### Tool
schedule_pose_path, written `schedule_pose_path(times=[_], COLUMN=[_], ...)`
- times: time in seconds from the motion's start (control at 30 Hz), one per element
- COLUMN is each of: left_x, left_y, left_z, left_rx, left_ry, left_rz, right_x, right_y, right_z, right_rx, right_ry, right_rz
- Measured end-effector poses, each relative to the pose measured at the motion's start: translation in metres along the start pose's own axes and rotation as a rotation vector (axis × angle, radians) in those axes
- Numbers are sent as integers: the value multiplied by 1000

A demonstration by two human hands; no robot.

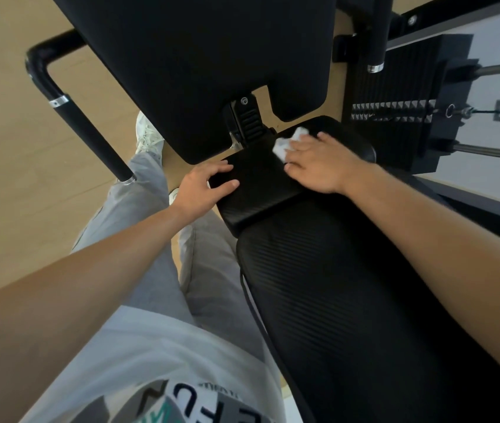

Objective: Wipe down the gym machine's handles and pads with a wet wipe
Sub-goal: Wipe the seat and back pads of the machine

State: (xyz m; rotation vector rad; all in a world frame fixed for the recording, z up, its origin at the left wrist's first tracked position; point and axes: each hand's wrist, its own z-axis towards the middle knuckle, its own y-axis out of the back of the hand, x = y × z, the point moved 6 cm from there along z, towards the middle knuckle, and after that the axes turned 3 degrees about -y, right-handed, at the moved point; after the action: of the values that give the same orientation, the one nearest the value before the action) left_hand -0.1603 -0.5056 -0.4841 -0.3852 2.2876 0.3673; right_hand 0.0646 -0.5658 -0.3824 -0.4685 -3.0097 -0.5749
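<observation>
A black seat pad [260, 190] lies in the middle of the view, below a large black back pad [199, 62]. My right hand [318, 161] presses a crumpled white wet wipe [288, 143] flat against the far part of the seat pad, fingers fairly straight over the wipe. My left hand [203, 189] rests on the seat pad's left edge, fingers spread and slightly curled over the corner. A long ribbed black pad [349, 300] runs under my right forearm.
A black handle bar [87, 129] with chrome rings stands at the left over a tan wooden floor. A second handle [376, 41] hangs at the upper right. The weight stack [407, 105] with guide rods sits at the right. My grey trousers and white shoe are below left.
</observation>
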Motion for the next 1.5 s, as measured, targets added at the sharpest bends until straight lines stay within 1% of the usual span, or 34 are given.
schedule_pose_path(times=[0.1, 0.17, 0.23, 0.27, 0.33, 0.4, 0.47, 0.6, 0.67, 0.73, 0.83, 0.87, 0.93, 1.03, 1.1, 1.17, 1.27, 1.33, 1.4, 1.5], left_x=[1, 0, -1, 1, 10, 19, 24, 26, 30, 34, 34, 34, 33, 32, 31, 30, 29, 29, 30, 34], left_y=[0, -1, -2, -3, -7, -11, -13, -11, -9, -8, -5, -5, -5, -3, 0, -1, -3, -1, 0, 0], left_z=[-1, -2, -6, -9, -14, -19, -20, -21, -22, -22, -23, -23, -24, -24, -24, -25, -25, -23, -21, -17], left_rx=[1, -24, -74, -103, -130, -128, -120, -117, -90, -54, -34, -34, -39, -54, -60, -50, -31, -16, -2, 8], left_ry=[2, -9, 43, 100, 233, 341, 383, 359, 346, 341, 323, 319, 308, 271, 232, 230, 257, 263, 279, 324], left_rz=[5, -4, -56, -103, -250, -434, -535, -582, -605, -618, -630, -638, -638, -592, -525, -526, -607, -637, -652, -703], right_x=[58, 69, 50, 33, -6, -25, -8, 65, 73, 52, 6, 2, 21, 72, 79, 55, -3, -18, 3, 64], right_y=[-9, -15, -12, -10, -3, -1, -3, -14, -17, -13, -2, -1, -2, -12, -16, -10, -3, -3, -6, -14], right_z=[-11, -17, -16, -14, -10, -7, -6, -12, -12, -6, 0, 0, -3, -14, -18, -14, -10, -12, -14, -18], right_rx=[23, 32, 17, -8, -49, -50, -49, 2, 27, 7, -24, -27, -34, -14, -20, -66, -121, -133, -131, -82], right_ry=[162, 209, 169, 119, -27, -128, -96, 140, 180, 124, -51, -77, -34, 134, 177, 114, -109, -193, -158, 42], right_rz=[57, 60, 63, 64, 73, 76, 91, 140, 109, 83, 89, 84, 76, 126, 119, 106, 147, 156, 139, 149])
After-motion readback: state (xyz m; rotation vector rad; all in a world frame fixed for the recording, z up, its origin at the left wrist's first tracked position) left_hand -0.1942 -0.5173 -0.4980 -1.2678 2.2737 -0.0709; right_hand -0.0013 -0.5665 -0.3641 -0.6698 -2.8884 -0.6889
